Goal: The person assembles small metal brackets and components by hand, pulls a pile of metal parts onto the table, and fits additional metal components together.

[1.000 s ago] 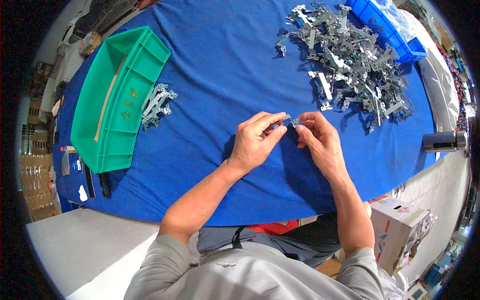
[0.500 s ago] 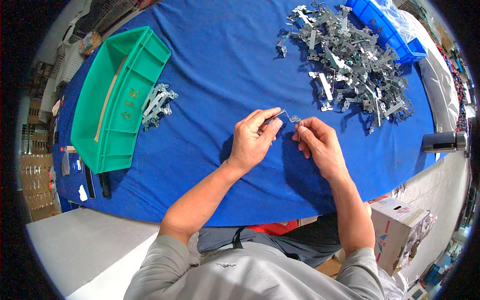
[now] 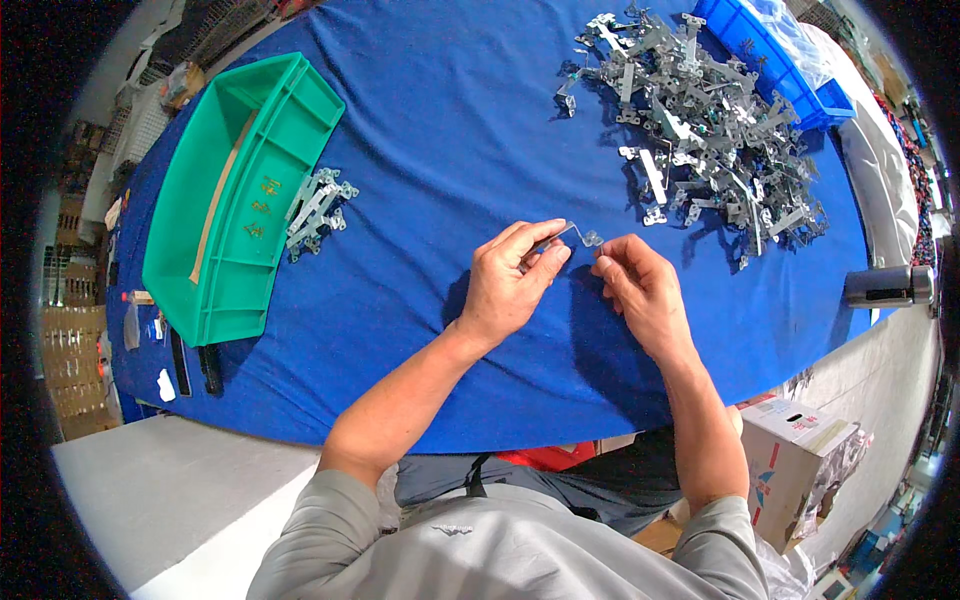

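My left hand (image 3: 506, 278) pinches a bent metal bracket (image 3: 578, 229) between thumb and fingers, and its flanged end sticks out to the right. Beside that end, my right hand (image 3: 643, 288) is closed with thumb and fingertips together. Whatever the right fingertips hold, if anything, is too small to make out. Both hands are raised over the blue cloth (image 3: 420, 130). A big heap of similar metal brackets (image 3: 715, 140) lies at the far right. A smaller group of brackets (image 3: 318, 212) rests to the left, against the green bin.
The green plastic bin (image 3: 215, 200) stands on the left of the table. At the far right is a blue crate (image 3: 770, 60) with clear plastic in it. A metal cylinder (image 3: 890, 286) sits at the right edge. Below stands a cardboard box (image 3: 790, 440).
My right hand has shifted slightly right. The bracket in my left hand has moved a little to the right and tilted slightly.
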`<move>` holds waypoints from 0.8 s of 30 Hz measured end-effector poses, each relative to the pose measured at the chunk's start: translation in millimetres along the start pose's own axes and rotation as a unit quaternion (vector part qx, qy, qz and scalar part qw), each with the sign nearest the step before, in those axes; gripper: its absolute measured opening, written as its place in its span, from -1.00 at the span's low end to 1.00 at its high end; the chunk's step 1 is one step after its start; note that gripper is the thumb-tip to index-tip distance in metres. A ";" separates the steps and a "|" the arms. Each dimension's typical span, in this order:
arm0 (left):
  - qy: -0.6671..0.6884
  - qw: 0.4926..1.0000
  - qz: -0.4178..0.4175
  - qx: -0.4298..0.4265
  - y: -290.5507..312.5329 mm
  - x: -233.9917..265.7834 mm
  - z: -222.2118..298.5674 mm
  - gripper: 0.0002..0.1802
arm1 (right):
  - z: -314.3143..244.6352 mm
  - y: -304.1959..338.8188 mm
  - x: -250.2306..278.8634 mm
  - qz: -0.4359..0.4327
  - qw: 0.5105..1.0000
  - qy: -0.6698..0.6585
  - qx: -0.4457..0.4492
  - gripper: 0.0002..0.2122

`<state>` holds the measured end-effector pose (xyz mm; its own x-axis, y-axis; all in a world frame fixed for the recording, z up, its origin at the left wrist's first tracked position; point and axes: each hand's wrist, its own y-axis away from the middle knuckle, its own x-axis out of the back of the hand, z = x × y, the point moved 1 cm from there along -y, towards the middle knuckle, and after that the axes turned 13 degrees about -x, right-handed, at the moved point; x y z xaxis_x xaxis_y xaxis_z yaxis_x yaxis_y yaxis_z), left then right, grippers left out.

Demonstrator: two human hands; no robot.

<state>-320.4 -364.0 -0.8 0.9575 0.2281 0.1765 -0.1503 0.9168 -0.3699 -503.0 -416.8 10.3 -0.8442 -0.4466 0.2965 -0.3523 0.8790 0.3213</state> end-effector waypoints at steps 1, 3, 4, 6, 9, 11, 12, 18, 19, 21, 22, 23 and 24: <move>-0.013 1.000 -0.002 -0.013 0.1 0.0 -1.8 -0.70 | -0.2 0.2 -0.3 0.000 1.000 0.000 0.000 -0.88; -0.027 0.999 -0.004 -0.027 -0.1 -0.1 -3.1 -0.70 | -1.2 1.1 -1.0 -0.001 0.999 -0.028 -0.023 -0.89; -0.023 0.999 -0.003 -0.022 -0.1 -0.1 -3.2 -0.70 | -2.3 1.7 -0.6 -0.001 0.999 -0.028 -0.023 -0.89; -0.019 1.000 -0.001 -0.018 0.3 0.0 -2.5 -0.70 | -4.4 1.9 -0.3 -0.014 0.999 -0.036 -0.031 -0.88; -0.018 1.000 -0.004 -0.015 0.4 -0.1 -0.5 -0.70 | -3.3 1.9 -1.9 -0.001 0.999 -0.032 -0.025 -0.88; -0.052 0.998 -0.011 -0.041 -0.5 -0.7 0.7 -0.72 | -4.0 2.1 -0.6 0.004 0.999 -0.026 -0.020 -0.88; -0.052 0.998 -0.011 -0.041 -0.7 -0.6 1.4 -0.72 | -4.3 2.0 -0.1 0.008 1.000 -0.020 -0.014 -0.88; -0.062 0.996 -0.016 -0.058 -1.2 -1.1 3.5 -0.72 | 2.1 -1.5 -1.4 0.008 0.999 -0.044 -0.009 -0.88; -0.064 0.996 -0.022 -0.057 -1.1 -1.4 3.4 -0.71 | 0.3 -0.7 -2.5 0.008 0.999 -0.044 -0.009 -0.88; -0.066 0.996 -0.028 -0.056 -0.9 -1.9 3.8 -0.70 | -5.5 1.8 -5.2 0.016 0.997 -0.077 -0.003 -0.90; -0.063 0.996 -0.036 -0.053 -0.6 -2.0 4.6 -0.70 | -5.6 1.5 -4.1 0.017 0.997 -0.077 -0.003 -0.90; -0.061 0.996 -0.044 -0.050 -0.6 -2.2 4.9 -0.70 | -5.4 0.6 -2.7 0.002 0.998 -0.063 -0.007 -0.90; -0.061 0.996 -0.044 -0.050 -0.5 -2.0 4.9 -0.70 | -5.1 0.3 -1.7 -0.013 0.999 -0.048 -0.011 -0.90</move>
<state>-323.4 -363.3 3.5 0.9279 0.1914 0.3200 -0.0351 0.8992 -0.4362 -499.6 -416.6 14.5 -0.8697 -0.4511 0.2002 -0.3675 0.8627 0.3474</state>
